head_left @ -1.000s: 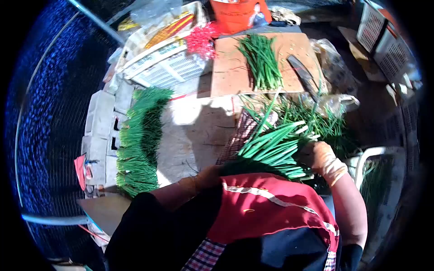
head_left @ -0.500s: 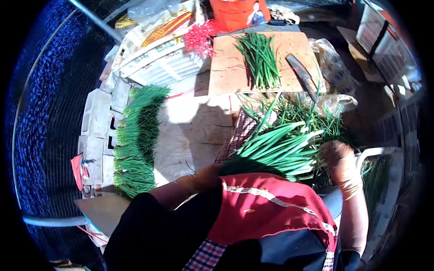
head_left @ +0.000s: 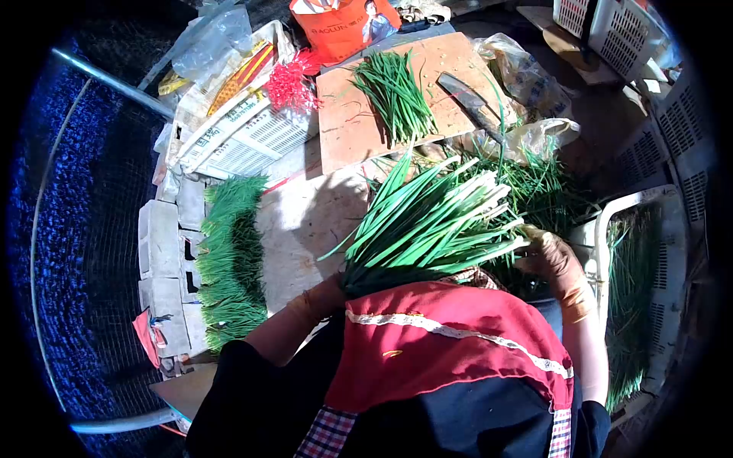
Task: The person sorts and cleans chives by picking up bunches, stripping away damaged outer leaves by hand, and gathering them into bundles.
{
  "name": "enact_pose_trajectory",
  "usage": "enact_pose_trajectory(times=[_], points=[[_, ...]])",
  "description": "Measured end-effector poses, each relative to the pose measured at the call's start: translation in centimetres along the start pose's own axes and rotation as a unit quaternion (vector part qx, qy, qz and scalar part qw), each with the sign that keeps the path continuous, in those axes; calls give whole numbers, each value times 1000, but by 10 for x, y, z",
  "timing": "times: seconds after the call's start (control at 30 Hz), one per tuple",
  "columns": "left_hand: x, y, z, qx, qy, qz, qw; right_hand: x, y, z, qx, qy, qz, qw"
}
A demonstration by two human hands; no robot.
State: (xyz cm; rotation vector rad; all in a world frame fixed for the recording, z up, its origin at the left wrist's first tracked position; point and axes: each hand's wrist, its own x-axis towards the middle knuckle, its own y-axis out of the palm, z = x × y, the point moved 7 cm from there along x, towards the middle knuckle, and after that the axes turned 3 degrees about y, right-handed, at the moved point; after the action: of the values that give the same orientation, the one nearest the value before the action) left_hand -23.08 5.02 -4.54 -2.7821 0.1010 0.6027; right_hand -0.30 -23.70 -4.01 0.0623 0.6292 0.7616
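The green bunch point(head_left: 435, 225) now sits higher, on my side of the board point(head_left: 342, 114). My right hand point(head_left: 553, 263) is back by the white ends point(head_left: 513, 244) with its fingers spread, so it isn't gripping them. My left hand point(head_left: 326, 298) is by the leaves point(head_left: 393, 221), further from the board, and I can't tell if its fingers pinch

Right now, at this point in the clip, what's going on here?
A person in a red apron is handling a bunch of long green stalks in front of them. The left hand is at the leafy end, its fingers hidden; the right hand is at the pale stem ends. Ahead, another green bunch lies on a board, with a knife to its right. More greens are lined up on the left.
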Motion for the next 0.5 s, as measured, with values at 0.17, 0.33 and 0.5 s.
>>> enact_pose_trajectory(times=[0.17,0.33,0.5], points=[[4,0,-1,-9,-2,1,1000,15,62,4,20,-101,149,984],[5,0,-2,-8,3,1,1000,25,75,-8,25,12,21,999],[2,0,0,-7,8,-2,1000,19,27,18,-114,-71,-94,986]])
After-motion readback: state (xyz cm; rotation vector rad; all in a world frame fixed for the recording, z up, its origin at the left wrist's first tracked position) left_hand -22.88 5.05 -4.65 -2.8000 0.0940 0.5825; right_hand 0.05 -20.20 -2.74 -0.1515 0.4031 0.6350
